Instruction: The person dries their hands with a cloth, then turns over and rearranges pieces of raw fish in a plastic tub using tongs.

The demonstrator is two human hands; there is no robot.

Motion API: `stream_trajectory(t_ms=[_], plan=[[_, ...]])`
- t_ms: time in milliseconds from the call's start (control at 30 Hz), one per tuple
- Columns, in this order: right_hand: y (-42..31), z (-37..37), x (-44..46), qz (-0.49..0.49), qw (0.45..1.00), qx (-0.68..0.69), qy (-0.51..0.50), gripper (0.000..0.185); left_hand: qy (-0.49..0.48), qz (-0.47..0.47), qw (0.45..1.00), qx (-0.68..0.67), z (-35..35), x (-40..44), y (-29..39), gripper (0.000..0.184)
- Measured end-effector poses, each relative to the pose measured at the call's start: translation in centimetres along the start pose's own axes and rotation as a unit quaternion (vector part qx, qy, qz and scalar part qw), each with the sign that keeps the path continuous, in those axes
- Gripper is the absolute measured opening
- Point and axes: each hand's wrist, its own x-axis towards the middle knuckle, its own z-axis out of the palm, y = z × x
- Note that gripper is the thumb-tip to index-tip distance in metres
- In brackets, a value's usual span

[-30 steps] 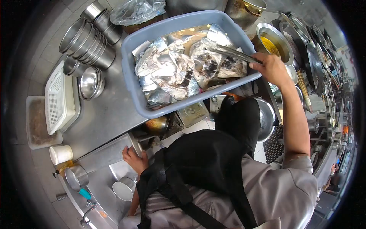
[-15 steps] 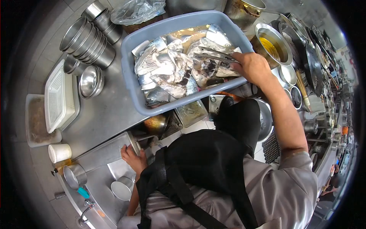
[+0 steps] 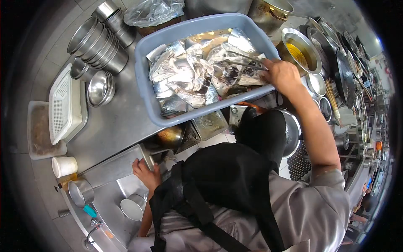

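Observation:
My right hand (image 3: 285, 75) is closed around metal tongs (image 3: 247, 62), at the right side of a blue-grey plastic tub (image 3: 145, 86). The tongs' arms lie low over cut fish pieces (image 3: 180, 75), among silvery skin and fish heads. Whether the tips pinch a piece cannot be made out. Brownish liquid shows at the tub's far end. Down on the left, my left hand (image 3: 147, 174) grips the sink edge (image 3: 147, 156), thumb on one side of the rim and fingers over the other.
Stacked steel pots (image 3: 100, 48), steel bowls (image 3: 100, 88) and a white perforated basket (image 3: 65, 105) stand on the left. A pot of yellow oil (image 3: 300, 52) sits right of the tub, near bamboo sticks (image 3: 333, 101). A saucepan (image 3: 80, 193) stands by the sink.
My right hand and the tongs have shifted slightly to the right over the fish. My left hand stays on the sink edge.

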Motion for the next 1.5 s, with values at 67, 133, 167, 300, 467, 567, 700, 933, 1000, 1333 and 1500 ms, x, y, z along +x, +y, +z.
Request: stream_trajectory(t_ms=[67,133,167,300,467,567,700,933,1000,1333,1500], plan=[[-0.4,1.0,0.6,0.01,1.0,-0.013,-0.001,0.026,0.0,0.0,1.0,0.008,-0.1,0.1,0.1,0.061],[-0.3,1.3,0.8,0.024,0.999,-0.002,-0.027,0.025,-0.005,0.002,1.0,0.002,-0.3,0.2,0.1,0.059],[0.1,1.2,0.7,0.025,0.999,-0.003,-0.026,0.025,-0.012,0.002,1.0,-0.005,-0.3,0.2,0.2,0.058],[2.0,-0.6,-0.4,0.01,0.997,0.073,-0.007,0.025,-0.02,-0.014,1.0,0.0,-0.5,0.3,0.6,0.057],[3.5,-2.2,-1.1,0.039,0.987,0.152,-0.018,0.032,-0.017,-0.015,1.0,-0.004,-0.7,0.2,0.8,0.056],[3.7,-0.6,-0.8,0.062,0.986,0.144,-0.056,0.035,-0.018,-0.014,1.0,-0.01,-0.5,0.2,0.6,0.056],[3.3,-1.1,-0.5,0.056,0.987,0.143,-0.046,0.035,-0.013,-0.011,1.0,-0.004,-0.4,0.2,0.4,0.057],[3.5,-1.5,0.1,0.022,0.989,0.147,0.005,0.033,0.0,-0.015,1.0,0.01,-0.4,0.3,0.6,0.059],[3.4,-1.9,0.2,0.025,0.984,0.177,0.028,0.033,-0.001,-0.016,1.0,0.003,-0.4,0.3,0.5,0.059],[1.3,-4.3,3.5,0.112,0.918,0.376,0.057,0.033,-0.001,-0.01,1.0,0.005,-0.2,0.2,0.2,0.059],[-0.4,-0.8,7.5,0.107,0.866,0.486,0.04,0.029,0.001,-0.002,1.0,0.012,-0.3,0.3,0.3,0.06]])
